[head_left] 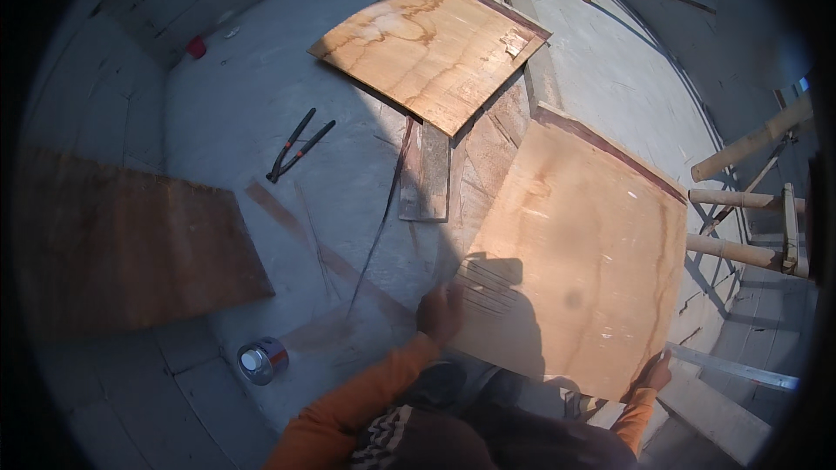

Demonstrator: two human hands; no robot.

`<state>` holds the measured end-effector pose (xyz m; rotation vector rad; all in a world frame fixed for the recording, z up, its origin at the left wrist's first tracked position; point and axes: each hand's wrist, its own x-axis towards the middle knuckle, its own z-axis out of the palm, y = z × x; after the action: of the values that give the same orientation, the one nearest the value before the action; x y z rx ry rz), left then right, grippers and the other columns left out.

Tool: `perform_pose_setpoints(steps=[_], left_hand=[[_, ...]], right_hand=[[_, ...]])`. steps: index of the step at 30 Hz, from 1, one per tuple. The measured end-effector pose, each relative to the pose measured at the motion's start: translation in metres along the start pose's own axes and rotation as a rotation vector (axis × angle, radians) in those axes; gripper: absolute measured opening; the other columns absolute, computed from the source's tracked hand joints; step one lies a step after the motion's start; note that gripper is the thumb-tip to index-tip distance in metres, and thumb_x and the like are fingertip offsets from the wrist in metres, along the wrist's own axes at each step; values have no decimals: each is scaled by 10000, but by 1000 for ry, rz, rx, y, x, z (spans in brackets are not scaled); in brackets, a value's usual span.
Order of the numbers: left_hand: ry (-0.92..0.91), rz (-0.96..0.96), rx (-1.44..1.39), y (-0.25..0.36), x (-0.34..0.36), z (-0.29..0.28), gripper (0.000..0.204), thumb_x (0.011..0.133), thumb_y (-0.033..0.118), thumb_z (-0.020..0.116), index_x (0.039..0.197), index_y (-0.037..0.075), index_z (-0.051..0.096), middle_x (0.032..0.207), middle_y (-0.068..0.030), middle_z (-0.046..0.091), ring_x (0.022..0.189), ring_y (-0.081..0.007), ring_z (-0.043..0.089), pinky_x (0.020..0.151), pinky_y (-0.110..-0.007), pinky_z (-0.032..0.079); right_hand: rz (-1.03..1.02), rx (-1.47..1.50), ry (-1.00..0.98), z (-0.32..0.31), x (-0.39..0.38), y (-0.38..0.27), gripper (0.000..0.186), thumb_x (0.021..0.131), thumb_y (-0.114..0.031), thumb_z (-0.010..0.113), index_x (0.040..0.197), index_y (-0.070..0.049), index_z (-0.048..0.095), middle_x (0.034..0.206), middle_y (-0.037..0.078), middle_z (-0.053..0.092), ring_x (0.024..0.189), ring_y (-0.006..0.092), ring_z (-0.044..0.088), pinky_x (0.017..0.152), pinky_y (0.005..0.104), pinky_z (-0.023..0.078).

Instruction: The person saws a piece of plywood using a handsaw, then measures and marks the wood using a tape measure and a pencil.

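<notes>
A pale plywood sheet [583, 252] with a reddish strip along its far edge is tilted in front of me. My left hand [441, 312] is closed on its left edge. Its lower right corner is gripped by my right hand [659, 372], whose fingers are partly hidden by the board. My shadow falls across the sheet's lower left part. Farther off, a second plywood sheet [427, 48] with brown water stains rests on top of planks, apart from both hands.
Long-handled black pincers [282, 161] lie on the concrete floor at left. Nearer stand a round metal can [266, 359] and a dark brown board [139, 244]. Short planks [425, 178] lie between the sheets. Bamboo poles [736, 250] jut in from the right. A red cup [196, 48] sits far left.
</notes>
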<state>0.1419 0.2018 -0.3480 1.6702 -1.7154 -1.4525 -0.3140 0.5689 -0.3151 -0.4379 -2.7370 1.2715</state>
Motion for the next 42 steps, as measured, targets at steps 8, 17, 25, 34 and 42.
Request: perform_pose_setpoints(steps=[8, 17, 25, 34, 42], left_hand=[[-17, -68, -117, 112, 80, 65, 465, 1034, 410, 536, 1018, -29, 693, 1021, -291, 705, 942, -434, 691, 845, -491, 495], [63, -519, -318, 245, 187, 69, 325, 959, 157, 604, 1213, -22, 699, 1218, -193, 725, 1060, -320, 728, 861, -400, 570], [136, -289, -226, 279, 165, 80, 406, 1003, 205, 584, 1271, -98, 618, 1277, -263, 678, 1124, -380, 704, 884, -446, 552], [28, -526, -379, 281, 140, 94, 366, 1037, 246, 550, 1306, 14, 635, 1223, -175, 721, 1077, -342, 722, 837, -430, 581], [151, -456, -389, 233, 141, 125, 457, 1020, 246, 552, 1302, -114, 553, 1036, -246, 708, 917, -368, 695, 681, -540, 515]], right_hand=[[-238, -314, -205, 33, 165, -118, 834, 872, -651, 681, 946, 180, 698, 903, 216, 717, 782, 278, 617, 764, 430, 506], [-1149, 133, 79, 110, -63, -255, 386, 1008, -273, 681, 1227, 45, 682, 1074, 198, 700, 1002, 321, 667, 919, 380, 519], [-1268, -186, -492, 284, -239, -91, 521, 895, -468, 744, 1128, -10, 659, 1147, 248, 609, 1082, 420, 577, 924, 500, 465], [-735, -728, -831, 338, -241, -123, 676, 902, -508, 698, 1271, 45, 573, 1295, 307, 549, 1225, 465, 493, 1051, 549, 361], [-729, -670, -860, 313, -236, -94, 691, 914, -455, 693, 1329, 70, 522, 1334, 309, 534, 1271, 471, 471, 1096, 545, 329]])
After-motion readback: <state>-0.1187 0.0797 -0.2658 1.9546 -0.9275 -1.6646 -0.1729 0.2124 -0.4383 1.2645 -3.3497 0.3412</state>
